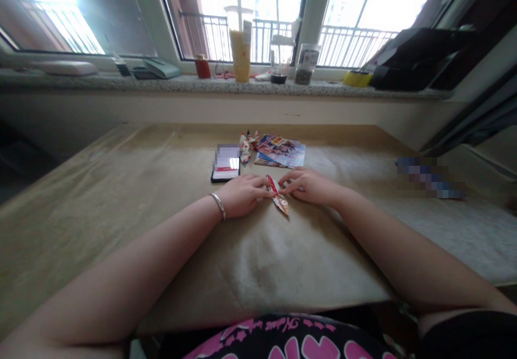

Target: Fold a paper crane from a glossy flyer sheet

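A small folded piece of red, white and orange printed paper (279, 197) lies on the brown paper-covered table (121, 197) between my hands. My left hand (242, 193), with a silver bracelet on the wrist, pinches the paper's left side with curled fingers. My right hand (309, 185) presses and pinches the paper's upper right edge, fingers close together. Both hands rest on the table surface.
A phone (226, 168) lies just beyond my left hand. Folded paper figures (247, 146) and a stack of colourful printed sheets (283, 152) sit behind it. On the windowsill stand a drink cup with a straw (240, 47), jars (307, 64) and a black bag (412, 60).
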